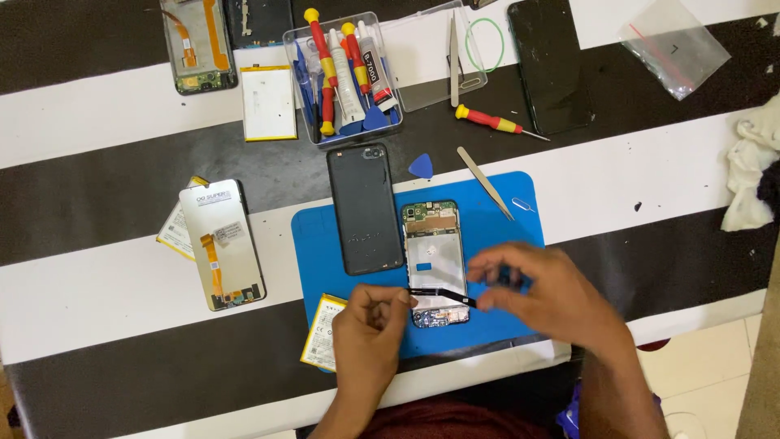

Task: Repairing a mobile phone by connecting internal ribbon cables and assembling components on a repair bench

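Note:
An opened phone frame (435, 252) with a bare circuit board lies on a blue work mat (496, 211). Across its lower part I hold a thin black strip (439, 294), pinched between my left hand (370, 321) and my right hand (544, 293). A black back cover (364, 207) lies just left of the frame, on the mat's upper left edge. A yellow-edged battery (321, 333) sits under my left wrist at the mat's lower left corner.
A clear box of screwdrivers and glue tubes (345, 77) stands behind the mat, beside a white battery (268, 102). A replacement screen (221, 244) lies left. Tweezers (485, 181), blue pick (421, 167), red screwdriver (491, 122), black phone (550, 65), plastic bag (674, 45), white cloth (751, 175).

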